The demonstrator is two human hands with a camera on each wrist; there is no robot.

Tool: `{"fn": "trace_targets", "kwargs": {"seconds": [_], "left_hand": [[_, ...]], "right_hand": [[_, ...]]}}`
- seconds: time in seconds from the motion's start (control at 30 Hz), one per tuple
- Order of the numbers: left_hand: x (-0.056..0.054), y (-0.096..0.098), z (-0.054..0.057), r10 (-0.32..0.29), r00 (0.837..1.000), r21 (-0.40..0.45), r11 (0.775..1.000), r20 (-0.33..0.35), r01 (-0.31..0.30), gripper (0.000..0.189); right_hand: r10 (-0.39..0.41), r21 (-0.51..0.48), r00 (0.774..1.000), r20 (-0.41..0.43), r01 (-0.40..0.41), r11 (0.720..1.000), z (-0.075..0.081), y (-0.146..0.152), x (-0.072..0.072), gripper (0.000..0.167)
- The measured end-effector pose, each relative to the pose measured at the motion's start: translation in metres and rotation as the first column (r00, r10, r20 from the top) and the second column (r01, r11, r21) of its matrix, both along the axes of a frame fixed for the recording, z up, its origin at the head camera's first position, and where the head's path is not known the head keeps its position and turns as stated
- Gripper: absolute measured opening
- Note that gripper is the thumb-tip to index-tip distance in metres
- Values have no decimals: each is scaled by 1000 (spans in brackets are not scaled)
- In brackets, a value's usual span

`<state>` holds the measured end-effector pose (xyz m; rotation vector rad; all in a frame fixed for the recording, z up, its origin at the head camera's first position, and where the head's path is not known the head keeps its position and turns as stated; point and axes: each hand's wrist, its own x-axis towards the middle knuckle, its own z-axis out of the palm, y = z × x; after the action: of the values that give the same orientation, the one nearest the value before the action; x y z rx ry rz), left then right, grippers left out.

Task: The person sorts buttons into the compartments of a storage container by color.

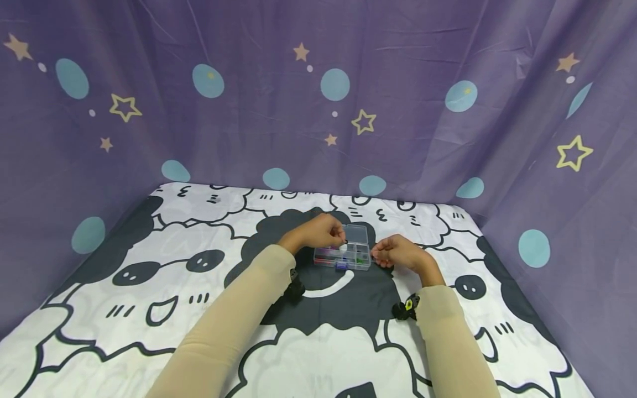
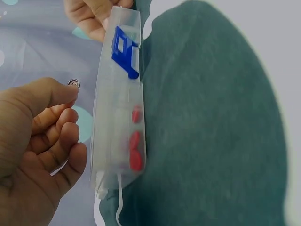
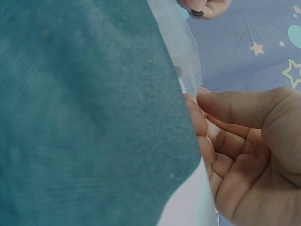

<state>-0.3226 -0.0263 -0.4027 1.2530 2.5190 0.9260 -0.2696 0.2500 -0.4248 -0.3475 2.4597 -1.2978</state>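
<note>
A clear plastic compartment box [image 1: 359, 266] lies on the cloth with its lid [image 1: 356, 233] raised at the back. Blue latch [image 2: 123, 52] sits on its front wall. Through the wall show several red pieces [image 2: 136, 160], and something green [image 1: 361, 260] lies in a right-hand compartment. Above the box, my left hand [image 1: 320, 231] pinches a small dark round button [image 2: 74, 84] between thumb and forefinger. My right hand [image 1: 398, 251] is at the box's right side, thumb and fingertips pinching its edge in the right wrist view.
A white cloth with dark cartoon cloud faces [image 1: 199, 287] covers the surface. Purple curtains [image 1: 278, 99] with stars and blue ovals stand behind and on both sides. Dark camera mounts [image 1: 294, 288] are strapped at both wrists.
</note>
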Motion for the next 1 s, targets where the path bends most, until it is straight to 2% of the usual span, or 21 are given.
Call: {"fn": "trace_targets", "kwargs": {"seconds": [0.27,0.53,0.7,1.0], "left_hand": [[2,14,3,-7,1000,-1,1000,-13,7,8],[6,28,5,-10,1000,-25,1000,15,11,10],[8,35,6,-21,1000,-42,999,-9,20,12],[8,41,2,-19,999,-80,997,-30,16,12]], "right_hand": [[0,-3,1000,-3,0,1000,0,0,-1,16],[-12,6,1000,2,12,1000,-1,2,0,17],[-6,7,1000,-2,6,1000,-2,2,-1,17],[3,3,1000,10,-3,1000,-2,2,-2,17]]}}
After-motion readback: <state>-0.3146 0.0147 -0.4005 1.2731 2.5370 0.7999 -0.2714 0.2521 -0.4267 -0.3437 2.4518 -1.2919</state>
